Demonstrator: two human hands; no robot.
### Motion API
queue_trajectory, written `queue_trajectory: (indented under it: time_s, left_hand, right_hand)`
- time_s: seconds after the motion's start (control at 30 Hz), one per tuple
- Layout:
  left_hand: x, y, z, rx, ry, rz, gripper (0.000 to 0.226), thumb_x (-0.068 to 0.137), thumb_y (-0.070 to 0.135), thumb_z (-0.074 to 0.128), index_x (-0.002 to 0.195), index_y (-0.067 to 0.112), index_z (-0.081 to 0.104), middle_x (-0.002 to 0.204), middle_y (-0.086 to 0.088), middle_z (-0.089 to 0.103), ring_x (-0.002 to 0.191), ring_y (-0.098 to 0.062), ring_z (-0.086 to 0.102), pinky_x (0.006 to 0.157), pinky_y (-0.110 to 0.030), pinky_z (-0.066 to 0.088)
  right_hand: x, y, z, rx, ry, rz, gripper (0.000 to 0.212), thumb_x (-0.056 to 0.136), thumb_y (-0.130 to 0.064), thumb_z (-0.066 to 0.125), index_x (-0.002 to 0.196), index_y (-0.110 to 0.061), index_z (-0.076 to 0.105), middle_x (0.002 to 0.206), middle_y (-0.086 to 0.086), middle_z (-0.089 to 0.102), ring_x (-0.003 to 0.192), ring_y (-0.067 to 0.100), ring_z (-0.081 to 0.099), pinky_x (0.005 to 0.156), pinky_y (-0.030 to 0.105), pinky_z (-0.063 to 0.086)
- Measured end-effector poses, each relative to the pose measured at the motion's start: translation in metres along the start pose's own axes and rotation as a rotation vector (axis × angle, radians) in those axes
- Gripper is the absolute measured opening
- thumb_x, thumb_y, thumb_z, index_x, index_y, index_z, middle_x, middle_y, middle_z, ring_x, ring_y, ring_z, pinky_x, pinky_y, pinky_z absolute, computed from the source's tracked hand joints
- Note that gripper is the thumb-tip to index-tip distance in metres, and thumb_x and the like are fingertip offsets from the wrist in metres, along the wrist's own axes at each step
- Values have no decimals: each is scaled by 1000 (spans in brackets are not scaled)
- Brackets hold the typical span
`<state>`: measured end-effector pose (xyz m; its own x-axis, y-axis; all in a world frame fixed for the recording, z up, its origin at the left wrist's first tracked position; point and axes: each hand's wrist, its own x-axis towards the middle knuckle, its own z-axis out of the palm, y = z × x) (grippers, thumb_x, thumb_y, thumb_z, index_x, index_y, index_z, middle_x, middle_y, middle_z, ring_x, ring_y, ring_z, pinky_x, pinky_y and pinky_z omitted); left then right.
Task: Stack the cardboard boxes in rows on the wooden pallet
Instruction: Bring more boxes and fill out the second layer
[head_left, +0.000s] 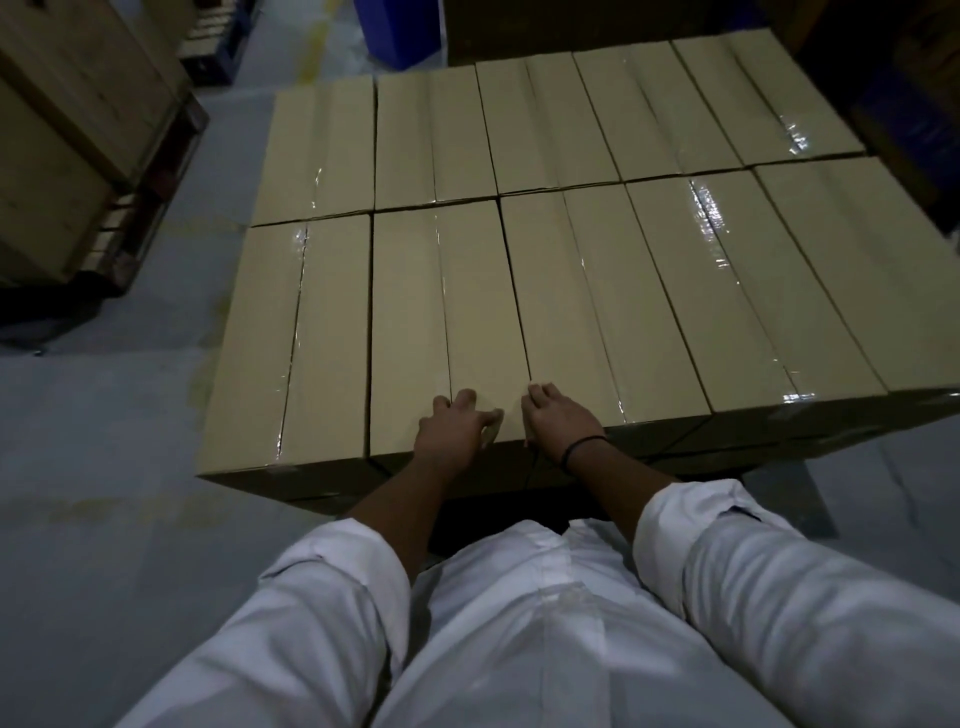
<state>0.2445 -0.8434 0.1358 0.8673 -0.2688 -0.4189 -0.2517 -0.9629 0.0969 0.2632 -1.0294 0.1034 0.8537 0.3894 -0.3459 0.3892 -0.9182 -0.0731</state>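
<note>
Top layer of cardboard boxes (571, 234) looks filled, two tight rows, maybe only squaring left: my left hand (457, 434) presses spread fingers on a near box (447, 312), my right hand (558, 423) bends fingertips at the seam beside it, hooking or resting I can't tell, with the pallet hidden underneath and the far right cut off

The cardboard boxes (405, 291) are tan, long and taped shut; they lie flat, side by side and touching, in two rows.
</note>
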Motion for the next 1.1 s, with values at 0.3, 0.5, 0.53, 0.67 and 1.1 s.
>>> queue_trajectory:
  time_s: [0.3,0.5,0.53,0.67,1.1]
  left_hand:
    - [3,-7,4,43,2,23,63,97,27,64,152,43,39,157,-8,30,131,-39,39,95,-53,51]
    - [-10,-49,-5,61,8,79,68,88,45,74,149,33,45,159,-4,35,134,-34,41,98,-48,49]
    - [-15,-60,-5,80,12,52,72,85,48,75,149,33,45,160,-5,34,134,-35,41,98,-48,50]
    - [-42,-103,6,89,1,-120,89,81,42,82,155,33,33,166,-9,19,139,-41,36,103,-55,48]
    - [-52,-126,18,90,89,-132,76,91,15,71,155,36,35,151,-13,42,128,-36,48,89,-48,58]
  right_hand:
    - [-2,-2,-3,30,-5,18,75,93,-24,67,154,-6,28,162,15,20,147,31,25,116,42,35]
    - [-5,-3,-11,37,-57,33,61,93,-22,67,146,-6,41,154,12,33,137,30,36,107,47,45]
    - [-6,-3,-10,34,-62,36,57,93,-22,67,143,-6,44,151,11,36,135,30,38,105,48,47]
    - [-11,-9,-3,35,-41,47,50,94,-21,65,138,-6,47,147,12,39,132,30,40,100,45,50]
    - [-13,-21,7,-12,26,86,52,93,-5,61,142,-5,44,151,16,38,138,31,37,100,44,51]
